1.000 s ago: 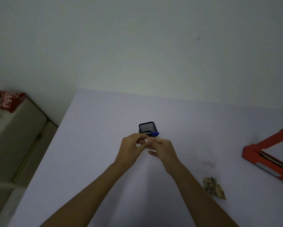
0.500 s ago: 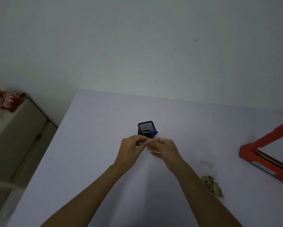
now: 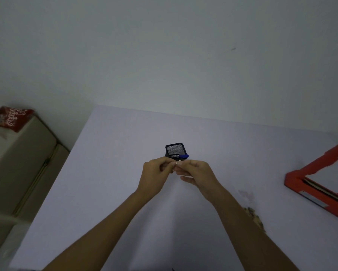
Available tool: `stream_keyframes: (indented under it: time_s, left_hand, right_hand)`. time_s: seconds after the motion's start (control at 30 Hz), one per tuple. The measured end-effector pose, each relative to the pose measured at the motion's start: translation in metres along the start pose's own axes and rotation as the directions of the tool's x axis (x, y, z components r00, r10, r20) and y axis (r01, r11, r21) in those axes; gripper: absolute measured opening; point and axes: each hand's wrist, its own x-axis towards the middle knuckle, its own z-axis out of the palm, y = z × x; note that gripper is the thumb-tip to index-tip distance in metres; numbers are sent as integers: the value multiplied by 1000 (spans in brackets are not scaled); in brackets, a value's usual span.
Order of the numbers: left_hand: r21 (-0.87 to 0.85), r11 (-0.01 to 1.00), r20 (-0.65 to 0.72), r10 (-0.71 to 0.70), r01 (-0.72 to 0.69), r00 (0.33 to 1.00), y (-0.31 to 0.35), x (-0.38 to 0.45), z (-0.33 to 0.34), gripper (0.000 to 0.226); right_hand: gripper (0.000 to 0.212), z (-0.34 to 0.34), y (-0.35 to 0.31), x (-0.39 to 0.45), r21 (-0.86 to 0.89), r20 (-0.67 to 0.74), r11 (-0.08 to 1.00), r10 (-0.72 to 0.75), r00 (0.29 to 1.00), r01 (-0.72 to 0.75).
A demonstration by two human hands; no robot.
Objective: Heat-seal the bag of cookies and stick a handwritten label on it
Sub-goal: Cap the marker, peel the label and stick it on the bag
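Note:
My left hand (image 3: 155, 172) and my right hand (image 3: 196, 173) meet above the middle of the white table (image 3: 109, 184). Both pinch a small pale label (image 3: 177, 163) between their fingertips; most of it is hidden by the fingers. Just behind them stands a black mesh pen holder (image 3: 174, 150) with a blue-capped pen (image 3: 183, 156) sticking out. A clear bag of cookies (image 3: 254, 218) lies to the right of my right forearm, partly hidden by it. The red heat sealer (image 3: 316, 184) sits at the right edge with its arm raised.
A beige box (image 3: 17, 163) stands left of the table, with a red snack packet (image 3: 9, 118) on top. A plain wall runs behind the table's far edge.
Both hands stay together on the small label, with the fingers shifting slightly. The view has drifted a little, so the sealer and cookie bag sit slightly further left.

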Motion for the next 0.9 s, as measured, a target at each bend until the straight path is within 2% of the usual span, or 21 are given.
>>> stream_keyframes:
  time_s: [0.37, 0.9]
  left_hand:
    - [-82, 996, 42, -32, 35, 999, 0, 0, -7, 11]
    - [-39, 998, 44, -57, 59, 997, 3, 1, -3, 11]
  right_hand:
    - [29, 4, 5, 0, -43, 0, 999, -15, 1000, 15]
    - [25, 5, 6, 1, -32, -37, 999, 10, 999, -11]
